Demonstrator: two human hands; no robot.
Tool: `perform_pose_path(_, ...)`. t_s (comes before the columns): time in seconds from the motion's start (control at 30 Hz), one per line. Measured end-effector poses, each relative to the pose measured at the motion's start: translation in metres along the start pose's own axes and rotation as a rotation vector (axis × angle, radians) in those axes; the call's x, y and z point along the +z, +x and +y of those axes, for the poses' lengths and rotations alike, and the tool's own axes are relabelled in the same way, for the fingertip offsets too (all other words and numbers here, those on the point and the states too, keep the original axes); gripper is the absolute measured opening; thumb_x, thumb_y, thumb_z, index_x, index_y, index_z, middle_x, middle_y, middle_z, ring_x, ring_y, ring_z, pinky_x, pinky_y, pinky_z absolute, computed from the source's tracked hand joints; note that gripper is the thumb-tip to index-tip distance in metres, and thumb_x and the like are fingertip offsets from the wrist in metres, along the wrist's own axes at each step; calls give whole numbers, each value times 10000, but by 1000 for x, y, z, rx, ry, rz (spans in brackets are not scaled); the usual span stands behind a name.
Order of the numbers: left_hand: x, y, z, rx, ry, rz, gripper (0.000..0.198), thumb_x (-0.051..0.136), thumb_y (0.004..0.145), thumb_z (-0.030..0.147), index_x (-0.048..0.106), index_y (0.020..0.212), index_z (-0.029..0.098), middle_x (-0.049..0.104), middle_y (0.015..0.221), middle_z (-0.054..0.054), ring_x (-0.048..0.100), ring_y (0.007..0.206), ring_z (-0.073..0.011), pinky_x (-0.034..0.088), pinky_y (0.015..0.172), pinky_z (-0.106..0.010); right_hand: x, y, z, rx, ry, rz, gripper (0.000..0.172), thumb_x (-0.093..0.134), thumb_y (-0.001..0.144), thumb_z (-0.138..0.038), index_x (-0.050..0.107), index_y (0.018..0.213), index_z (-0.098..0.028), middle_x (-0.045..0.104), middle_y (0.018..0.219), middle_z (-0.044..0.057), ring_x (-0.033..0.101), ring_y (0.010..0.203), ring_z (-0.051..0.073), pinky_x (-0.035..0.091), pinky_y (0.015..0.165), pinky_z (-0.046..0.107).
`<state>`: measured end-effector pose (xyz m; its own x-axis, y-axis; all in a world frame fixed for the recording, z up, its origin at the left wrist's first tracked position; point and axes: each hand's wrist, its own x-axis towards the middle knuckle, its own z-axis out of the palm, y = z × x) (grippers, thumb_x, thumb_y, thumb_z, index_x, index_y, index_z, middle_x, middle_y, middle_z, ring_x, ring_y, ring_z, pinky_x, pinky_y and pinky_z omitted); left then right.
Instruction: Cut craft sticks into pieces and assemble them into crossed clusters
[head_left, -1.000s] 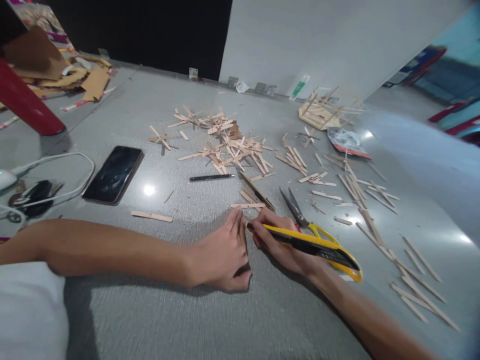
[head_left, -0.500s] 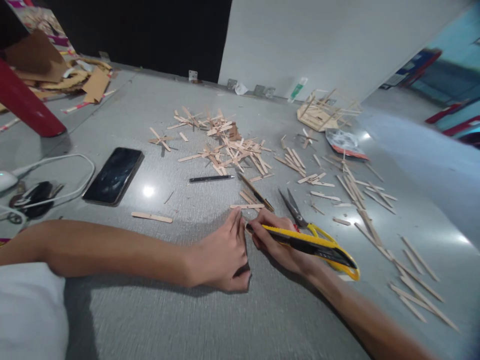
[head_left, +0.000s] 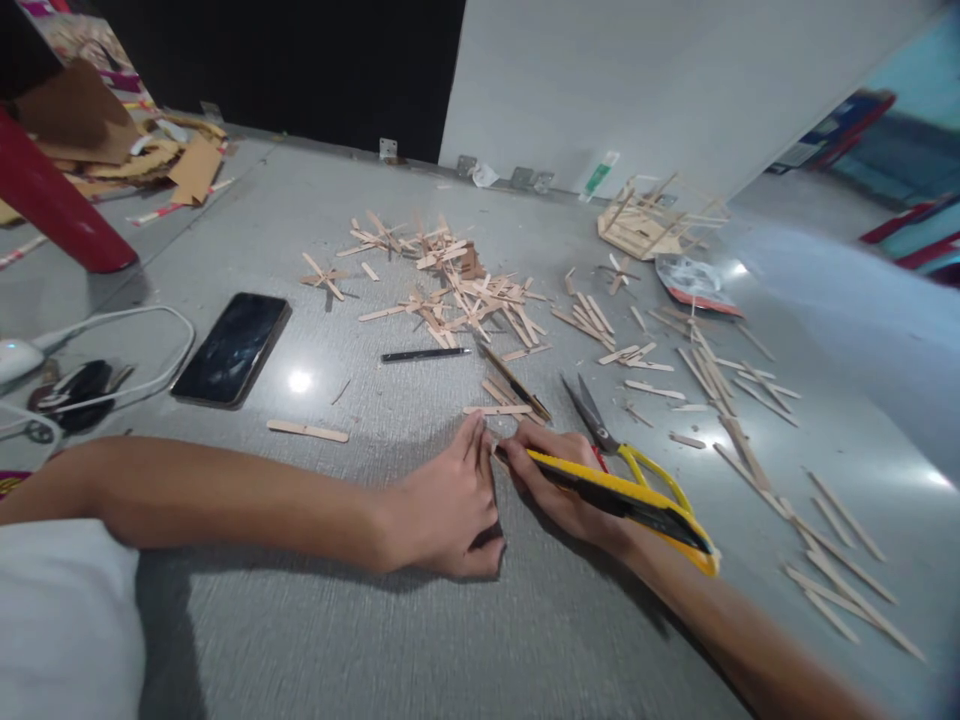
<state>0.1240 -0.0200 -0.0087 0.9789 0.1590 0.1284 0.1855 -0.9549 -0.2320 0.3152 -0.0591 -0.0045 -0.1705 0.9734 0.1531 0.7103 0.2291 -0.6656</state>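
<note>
We see the left hand (head_left: 442, 510) pressed flat on the grey bench (head_left: 375, 620), fingers together. Whatever lies under them is hidden. Touching it, the right hand (head_left: 559, 485) is clamped around a yellow utility knife (head_left: 622, 497) — tip down at the left fingertips. Scissors (head_left: 600, 428) lie just behind, a phone (head_left: 231, 348) well apart.

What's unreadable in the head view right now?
- Knife blade tip: hidden between left hand and right hand holding the yellow utility knife.
- What the left hand presses down: covered by its palm.
- Scissors handles: partly behind the knife.
- Right edge: blurred.
</note>
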Motion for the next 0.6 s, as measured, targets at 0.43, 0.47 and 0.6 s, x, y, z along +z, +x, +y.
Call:
perform_pose_path(0.43,-2,0,0,-14,18,-6,755,448,920,563,756,1182,-74,695,1272,-338,655,1224,-487,238,1195,-633,-2,-3,3,-36,-16,-32,443,400,1089,-479,390,706,-258,426,545,-67,438,441,119,328,510,293)
perform_pose_path(0.47,-2,0,0,-14,21,-1,760,445,922,566,756,1183,-77,697,1270,-338,654,1226,-486,241,1196,-631,-2,-3,2,-20,-12,-31,463,396,1087,-504,394,695,-258,436,542,-62,451,447,123,336,514,296)
perform_pose_path(0.6,0,0,0,-4,24,9,771,436,921,577,749,1202,-69,716,1251,-317,652,1233,-471,252,1202,-627,-4,-2,0,54,90,-42,512,406,1081,-548,467,669,-251,554,535,-36,518,477,132,397,547,298)
